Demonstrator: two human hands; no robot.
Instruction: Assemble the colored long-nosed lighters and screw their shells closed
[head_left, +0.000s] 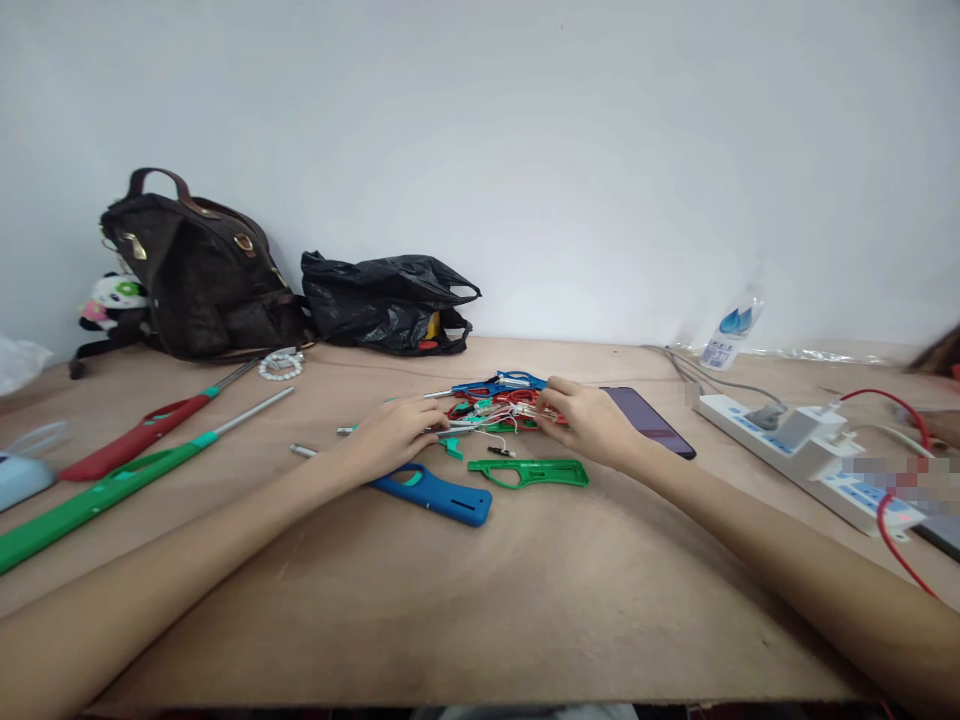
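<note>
Taking the wall as twelve, the pile [510, 405] of loose coloured parts lies ahead of the person at mid-table, with both hands at its edges. The left hand [409, 425] is at nine, fingers curled and bunched beside a metal rod [459, 428]; I cannot tell whether they pinch it or only touch it. The right hand [574, 412] is at three, fingers bent down onto the pile; what they grip, if anything, is hidden.

The likeliest trouble is snagging. White wires [517, 410] run among the parts, so a piece lifted quickly could drag its neighbours or pull a lead loose. The small teal piece [451, 447] at eight and the dark connector [501, 452] at six are light enough to be brushed away and lost by a passing finger.

The blue lighter [442, 497] lies at seven, partly under the left wrist; lowering that arm could press on it or swing it into the green shell [532, 473] at six, which looks thin enough to crack if leaned on.

Beyond the right hand, the phone [652, 422] sits at three, near enough to be scratched by scattered parts or nudged by the forearm sweeping outward.
</note>
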